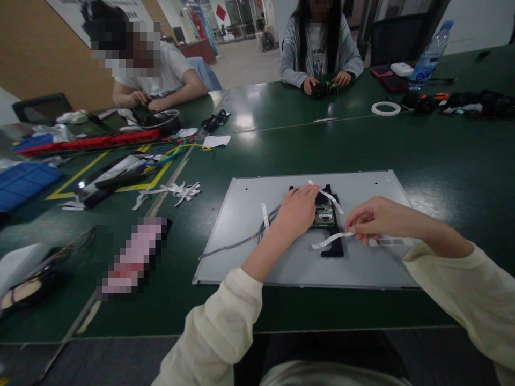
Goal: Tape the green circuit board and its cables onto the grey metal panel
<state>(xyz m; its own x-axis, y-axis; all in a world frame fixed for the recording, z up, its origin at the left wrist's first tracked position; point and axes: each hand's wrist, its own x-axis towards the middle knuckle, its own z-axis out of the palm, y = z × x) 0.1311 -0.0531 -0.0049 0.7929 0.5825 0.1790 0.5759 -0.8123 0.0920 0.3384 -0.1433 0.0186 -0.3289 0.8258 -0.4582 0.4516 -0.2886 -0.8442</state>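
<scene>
A flat grey metal panel (pixel 362 268) lies on the dark green table in front of me. In its middle sits a black bracket with a small green circuit board (pixel 324 215). My left hand (pixel 298 210) rests curled on the left edge of that board, next to a grey cable (pixel 233 245) that runs off to the left. My right hand (pixel 376 219) pinches one end of a white tape strip (pixel 330 239) that reaches toward the bracket. Another white strip (pixel 330 196) lies across the top of the board.
Loose white tape pieces (pixel 177 190) lie left of the panel. Red and blue trays (pixel 24 179), cables and tools crowd the far left. Two other people work across the table. A tape roll (pixel 385 109) and a water bottle (pixel 430 53) stand at the back right.
</scene>
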